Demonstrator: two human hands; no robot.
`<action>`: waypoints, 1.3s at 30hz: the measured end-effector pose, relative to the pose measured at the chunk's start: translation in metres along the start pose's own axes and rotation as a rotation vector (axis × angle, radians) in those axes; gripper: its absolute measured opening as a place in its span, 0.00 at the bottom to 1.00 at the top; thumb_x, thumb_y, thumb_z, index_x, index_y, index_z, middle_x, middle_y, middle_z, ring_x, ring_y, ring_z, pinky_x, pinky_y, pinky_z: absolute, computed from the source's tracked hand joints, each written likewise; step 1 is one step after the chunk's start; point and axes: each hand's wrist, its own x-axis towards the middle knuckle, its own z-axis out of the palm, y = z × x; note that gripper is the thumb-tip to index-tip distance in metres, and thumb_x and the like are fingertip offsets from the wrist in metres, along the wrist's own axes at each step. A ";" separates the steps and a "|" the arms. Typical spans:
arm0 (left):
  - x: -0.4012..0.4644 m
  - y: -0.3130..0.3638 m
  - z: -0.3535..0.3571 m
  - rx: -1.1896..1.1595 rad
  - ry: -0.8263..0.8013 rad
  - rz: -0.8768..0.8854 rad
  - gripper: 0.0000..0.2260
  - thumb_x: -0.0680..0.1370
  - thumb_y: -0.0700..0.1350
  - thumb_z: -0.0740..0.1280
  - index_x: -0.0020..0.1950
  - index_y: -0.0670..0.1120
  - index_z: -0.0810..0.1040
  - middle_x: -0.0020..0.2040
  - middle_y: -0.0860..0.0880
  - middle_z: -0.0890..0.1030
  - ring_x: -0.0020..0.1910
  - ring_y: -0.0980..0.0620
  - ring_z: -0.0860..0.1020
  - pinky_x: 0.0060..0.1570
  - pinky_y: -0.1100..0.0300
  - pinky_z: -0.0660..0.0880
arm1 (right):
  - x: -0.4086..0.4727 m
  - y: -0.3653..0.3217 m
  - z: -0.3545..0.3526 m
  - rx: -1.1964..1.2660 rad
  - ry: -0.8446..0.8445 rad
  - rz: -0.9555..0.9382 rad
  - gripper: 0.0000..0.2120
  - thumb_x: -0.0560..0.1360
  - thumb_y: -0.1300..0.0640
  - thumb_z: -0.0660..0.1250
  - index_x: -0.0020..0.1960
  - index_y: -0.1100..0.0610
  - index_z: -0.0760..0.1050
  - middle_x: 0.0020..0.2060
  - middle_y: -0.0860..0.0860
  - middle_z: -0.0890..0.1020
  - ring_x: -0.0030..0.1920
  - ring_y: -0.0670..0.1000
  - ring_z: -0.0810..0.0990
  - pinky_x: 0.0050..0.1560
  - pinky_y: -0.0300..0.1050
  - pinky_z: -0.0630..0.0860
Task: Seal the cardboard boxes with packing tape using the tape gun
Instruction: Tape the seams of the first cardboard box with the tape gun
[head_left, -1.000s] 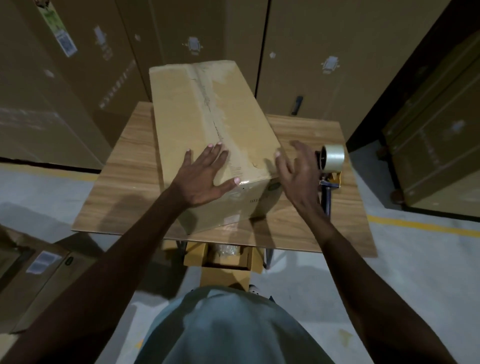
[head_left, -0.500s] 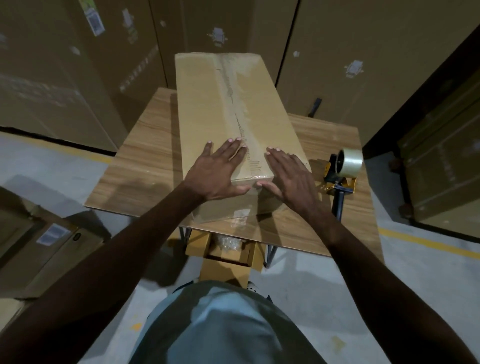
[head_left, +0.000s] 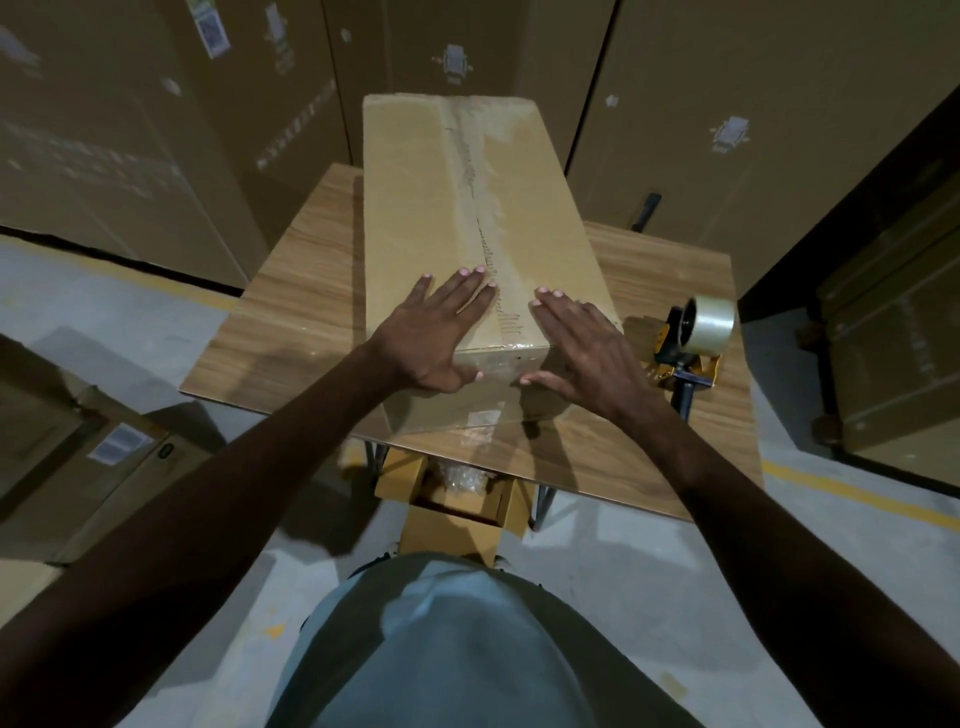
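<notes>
A long cardboard box (head_left: 415, 208) lies lengthwise on the wooden table (head_left: 306, 291), with clear tape running along its top seam and over the near edge. My left hand (head_left: 436, 332) lies flat on the box top left of the seam, thumb over the near edge. My right hand (head_left: 587, 348) lies flat on the top right of the seam, thumb also at the near edge. The tape gun (head_left: 691, 343), yellow and black with a clear tape roll, stands on the table to the right of the box, untouched.
Tall stacked cartons (head_left: 130, 130) wall the space behind and to the left; more cartons (head_left: 893, 338) stand at the right. An open yellow box (head_left: 457, 493) sits under the table's near edge. Flattened cartons (head_left: 78, 447) lie on the grey floor at left.
My right hand came from beside the tape gun onto the box top. Both hands now press flat either side of the seam, and the view shifted slightly left.
</notes>
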 end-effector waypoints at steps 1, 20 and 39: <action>0.000 -0.002 -0.003 -0.013 -0.027 0.010 0.49 0.76 0.68 0.63 0.82 0.46 0.38 0.82 0.45 0.38 0.81 0.47 0.40 0.78 0.41 0.42 | 0.000 0.001 -0.002 0.037 0.005 0.015 0.42 0.77 0.31 0.59 0.76 0.63 0.67 0.75 0.61 0.69 0.74 0.60 0.70 0.72 0.61 0.69; 0.075 -0.088 -0.025 -0.276 0.055 -0.301 0.27 0.86 0.56 0.45 0.83 0.47 0.45 0.83 0.50 0.45 0.82 0.52 0.44 0.78 0.42 0.42 | 0.165 0.023 0.001 0.407 -0.262 0.355 0.31 0.84 0.40 0.56 0.81 0.56 0.57 0.81 0.53 0.59 0.80 0.54 0.59 0.75 0.51 0.62; 0.255 -0.279 -0.051 -0.187 0.056 -0.103 0.26 0.87 0.54 0.45 0.83 0.46 0.47 0.83 0.49 0.46 0.82 0.51 0.45 0.78 0.41 0.44 | 0.356 0.073 0.073 0.280 -0.326 0.514 0.27 0.86 0.52 0.51 0.82 0.62 0.51 0.82 0.58 0.52 0.82 0.55 0.49 0.79 0.51 0.51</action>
